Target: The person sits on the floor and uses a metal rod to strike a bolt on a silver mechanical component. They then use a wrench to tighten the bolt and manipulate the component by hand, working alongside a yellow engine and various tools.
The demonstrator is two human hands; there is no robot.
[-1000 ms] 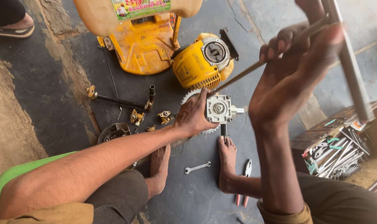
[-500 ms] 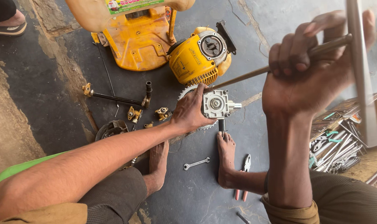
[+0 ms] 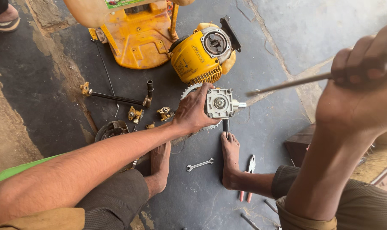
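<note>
A: Status? Left hand (image 3: 192,114) clamps the grey gearbox (image 3: 219,103) on the floor, just below the yellow engine (image 3: 200,51).
B: Right hand (image 3: 363,91) closed around a thin rod (image 3: 292,84), raised right of the gearbox. Disassembly midway: brass fittings (image 3: 134,114), spanner (image 3: 199,165) lie loose.

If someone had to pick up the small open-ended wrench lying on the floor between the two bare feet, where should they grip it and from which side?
Probably by the slim middle shank of the wrench, pinched across its width from straight above. It lies flat on the dark floor, so only a top-down pinch gets fingers onto both edges. The feet stand clear on either side, and the pliers lie beyond the right foot.
</note>
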